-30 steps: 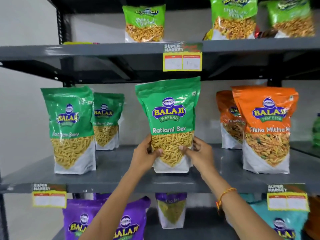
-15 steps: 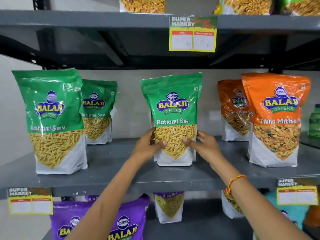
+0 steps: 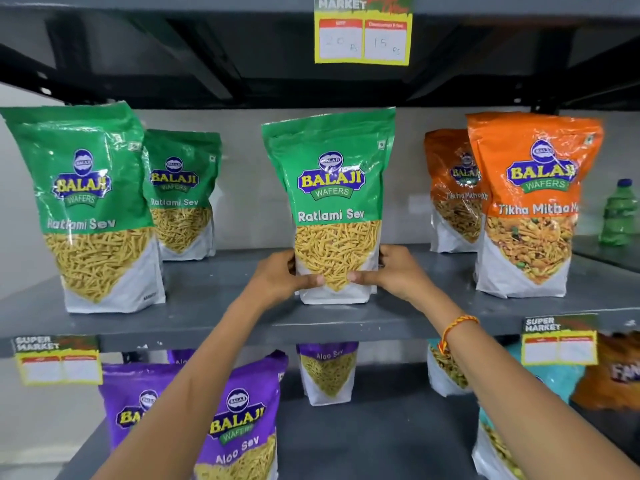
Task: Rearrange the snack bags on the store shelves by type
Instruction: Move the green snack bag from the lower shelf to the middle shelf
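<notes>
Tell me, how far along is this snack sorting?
Mostly grouped here: two green Ratlami Sev bags stand at the left of the middle shelf, two orange Tikha Mitha bags at the right. In hand: left hand and right hand grip a third Ratlami Sev bag mid-shelf, apart from its kind. Left: probably sliding it beside them.

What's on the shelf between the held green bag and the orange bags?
Nothing: in the head view, bare shelf separates the held green bag from the orange bags, apart from the right hand.
</notes>
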Available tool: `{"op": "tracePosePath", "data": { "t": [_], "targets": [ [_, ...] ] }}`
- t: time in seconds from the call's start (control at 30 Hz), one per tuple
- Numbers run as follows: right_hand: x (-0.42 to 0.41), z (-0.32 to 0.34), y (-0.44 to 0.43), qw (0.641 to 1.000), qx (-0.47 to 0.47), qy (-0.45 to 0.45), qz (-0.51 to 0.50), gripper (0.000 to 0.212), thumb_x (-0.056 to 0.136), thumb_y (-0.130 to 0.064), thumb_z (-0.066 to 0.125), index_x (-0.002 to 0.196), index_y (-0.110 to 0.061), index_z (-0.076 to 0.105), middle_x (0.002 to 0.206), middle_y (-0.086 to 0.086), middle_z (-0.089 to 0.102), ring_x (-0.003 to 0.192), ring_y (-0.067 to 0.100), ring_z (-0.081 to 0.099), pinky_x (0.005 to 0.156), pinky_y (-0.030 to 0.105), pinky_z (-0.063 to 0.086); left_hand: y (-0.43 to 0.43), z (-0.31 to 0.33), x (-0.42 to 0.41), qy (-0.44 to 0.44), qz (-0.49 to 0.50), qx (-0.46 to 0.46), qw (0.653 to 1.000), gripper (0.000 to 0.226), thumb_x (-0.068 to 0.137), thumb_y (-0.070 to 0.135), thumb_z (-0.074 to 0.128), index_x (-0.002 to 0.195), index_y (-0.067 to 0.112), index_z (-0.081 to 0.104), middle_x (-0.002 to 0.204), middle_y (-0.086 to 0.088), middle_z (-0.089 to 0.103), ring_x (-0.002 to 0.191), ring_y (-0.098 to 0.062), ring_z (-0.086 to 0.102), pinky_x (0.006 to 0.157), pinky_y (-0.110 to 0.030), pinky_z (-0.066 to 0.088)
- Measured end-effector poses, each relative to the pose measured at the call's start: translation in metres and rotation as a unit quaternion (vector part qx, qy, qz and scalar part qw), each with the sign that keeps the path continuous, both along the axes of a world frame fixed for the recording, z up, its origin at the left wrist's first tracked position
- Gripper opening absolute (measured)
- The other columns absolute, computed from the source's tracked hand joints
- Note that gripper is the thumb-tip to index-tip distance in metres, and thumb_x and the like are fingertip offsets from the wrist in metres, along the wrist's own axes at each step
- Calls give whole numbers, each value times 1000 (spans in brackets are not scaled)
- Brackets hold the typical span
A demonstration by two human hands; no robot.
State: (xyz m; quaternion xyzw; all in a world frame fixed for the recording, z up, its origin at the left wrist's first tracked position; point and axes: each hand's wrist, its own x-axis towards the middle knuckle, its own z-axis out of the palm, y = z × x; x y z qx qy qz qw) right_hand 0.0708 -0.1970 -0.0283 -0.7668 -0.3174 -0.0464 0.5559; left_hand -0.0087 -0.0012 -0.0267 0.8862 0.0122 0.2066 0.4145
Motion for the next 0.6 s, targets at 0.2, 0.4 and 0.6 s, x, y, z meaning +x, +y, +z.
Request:
{"op": "tracePosePath", "data": {
  "t": [0.2,0.4,0.6],
  "targets": [
    [-1,-4,-2,1000,2,8,1,48,58,-19,83,102,-17,63,114,8,68,104,21,62,98,45,48,-7,-3,-9,-18,21,11,1000,49,64,31,79,107,16,62,112,-4,69,102,-19,62,91,-34,48],
    [3,-9,1,1000,6,3,-13,53,56,-26,84,104,-18,63,115,7,68,105,22,62,97,46,48,-6,-5,-6,-12,10,-11,1000,46,66,26,78,107,16,61,113,-3,67,103,-17,61,92,-31,47],
    [-7,-4,-6,998,-58,-11,-28,72,55,-43,81,116,-17,55,126,6,62,116,23,57,97,39,46,-7,-7,-11,-18,13,-14,1000,58,64,31,78,116,17,55,123,-5,63,112,-20,58,103,-43,44]
  ]
}}
